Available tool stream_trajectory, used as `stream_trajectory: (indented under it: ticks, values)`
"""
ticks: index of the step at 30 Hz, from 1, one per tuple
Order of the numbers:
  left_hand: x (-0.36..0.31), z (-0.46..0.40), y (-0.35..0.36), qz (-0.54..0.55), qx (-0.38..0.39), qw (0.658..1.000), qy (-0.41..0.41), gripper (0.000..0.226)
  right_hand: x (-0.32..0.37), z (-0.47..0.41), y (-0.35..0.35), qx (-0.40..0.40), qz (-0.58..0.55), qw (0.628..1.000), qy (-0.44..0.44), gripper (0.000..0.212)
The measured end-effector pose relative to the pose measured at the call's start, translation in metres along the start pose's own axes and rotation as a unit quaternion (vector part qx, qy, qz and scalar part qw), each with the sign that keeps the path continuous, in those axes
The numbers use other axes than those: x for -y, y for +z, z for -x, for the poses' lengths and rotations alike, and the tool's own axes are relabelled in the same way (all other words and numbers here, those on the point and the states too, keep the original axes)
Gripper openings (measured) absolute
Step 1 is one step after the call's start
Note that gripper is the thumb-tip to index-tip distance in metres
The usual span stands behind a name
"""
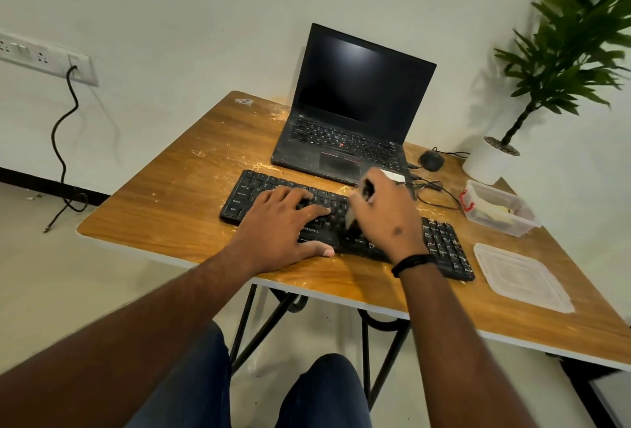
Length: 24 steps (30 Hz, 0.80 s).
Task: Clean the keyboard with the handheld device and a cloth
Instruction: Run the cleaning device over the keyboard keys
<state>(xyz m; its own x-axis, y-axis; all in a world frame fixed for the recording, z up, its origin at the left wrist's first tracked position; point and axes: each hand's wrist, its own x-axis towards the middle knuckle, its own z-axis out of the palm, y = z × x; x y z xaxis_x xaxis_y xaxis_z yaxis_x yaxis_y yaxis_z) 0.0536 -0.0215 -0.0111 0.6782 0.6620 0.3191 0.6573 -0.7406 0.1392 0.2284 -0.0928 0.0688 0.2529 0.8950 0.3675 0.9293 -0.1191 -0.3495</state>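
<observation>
My table [170, 195] is glossy wood grain, dusty; keyboard [444, 250] matt black plastic; tub [498, 212] and lid [522, 277] cloudy clear plastic

I see an open black laptop [351, 113] at the back of the wooden table [164, 195], its screen dark. Right of it lie a black mouse [431, 160] and a clear plastic container [500, 208] (something pale inside), its lid [522, 277] nearer. A potted plant [560, 62] stands behind.
</observation>
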Motion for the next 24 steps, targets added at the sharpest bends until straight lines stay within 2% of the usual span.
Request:
stream_trajectory:
  ticks: [3,5,9,12,16,20,22,24]
  values:
    - [0.000,0.001,0.000,0.005,-0.007,1.000,0.000,0.087,0.004,-0.001,0.003,-0.007,-0.086,0.996,-0.009,0.013]
    - [0.000,0.001,0.000,0.005,-0.007,1.000,0.000,0.087,-0.007,-0.002,-0.002,0.004,-0.093,0.996,0.014,0.012]
    - [0.000,0.000,0.000,0.001,-0.002,1.000,-0.001,0.088,-0.034,-0.002,-0.022,-0.005,0.076,0.990,0.122,0.013]
    - [0.001,0.000,0.001,-0.002,-0.002,1.000,-0.001,0.088,-0.032,-0.002,-0.027,-0.031,0.158,0.979,0.123,0.014]
    - [-0.001,0.000,0.000,-0.001,-0.006,1.000,-0.001,0.088,-0.009,-0.003,-0.007,-0.001,0.029,0.998,0.056,0.011]
    - [-0.002,0.001,-0.002,0.002,-0.009,1.000,-0.003,0.087,0.001,-0.003,0.004,-0.004,-0.111,0.994,0.018,0.013]
    - [-0.001,0.001,-0.002,0.004,-0.007,1.000,-0.003,0.087,-0.011,-0.003,0.000,-0.004,-0.110,0.993,0.037,0.013]
    - [-0.001,0.002,-0.002,0.004,-0.005,1.000,-0.003,0.087,-0.028,-0.004,-0.007,-0.024,-0.044,0.995,0.082,0.012]
